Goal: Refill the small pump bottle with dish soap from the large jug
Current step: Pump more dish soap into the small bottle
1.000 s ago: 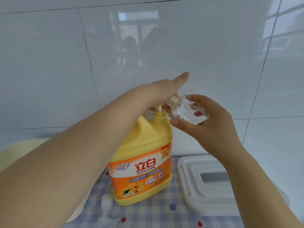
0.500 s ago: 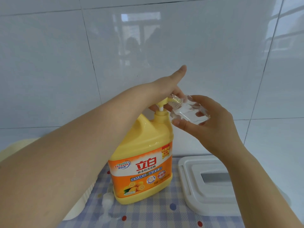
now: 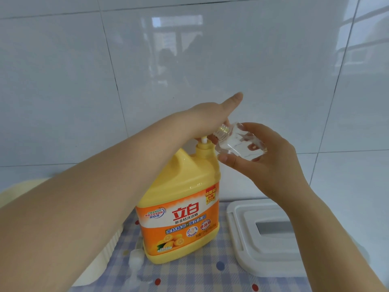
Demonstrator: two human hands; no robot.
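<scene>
Midway, by the look of it. The large jug (image 3: pixel 179 207) stood upright on the checked cloth of the counter (image 3: pixel 210 275), its yellow pump collar (image 3: pixel 203 150) in place and a short white stem showing above it. The left hand (image 3: pixel 208 116) lay over the pump head, which it hid; the index finger pointed straight out toward the wall tiles, and I could not tell how the other fingers sat on the pump.

The right hand (image 3: pixel 267 161) held the small pump bottle (image 3: pixel 237 144) in a closed grip, fingers and thumb curled round the clear body. The bottle was tilted, its threaded neck (image 3: pixel 222 131) aimed at the jug's spout and just beside or touching the left hand. Its own pump (image 3: pixel 135 258) lay on the cloth in front of the jug, so the opening step was done.

The bottle body looked clear; no soap level could be made out, and no stream was visible. Judgement: filling was barely begun, if at all. Left to do: pump soap in until full, then screw the small pump back on.

A white lidded container (image 3: pixel 269 239) sat to the right of the jug, a cream tray (image 3: pixel 105 258) to the left.
</scene>
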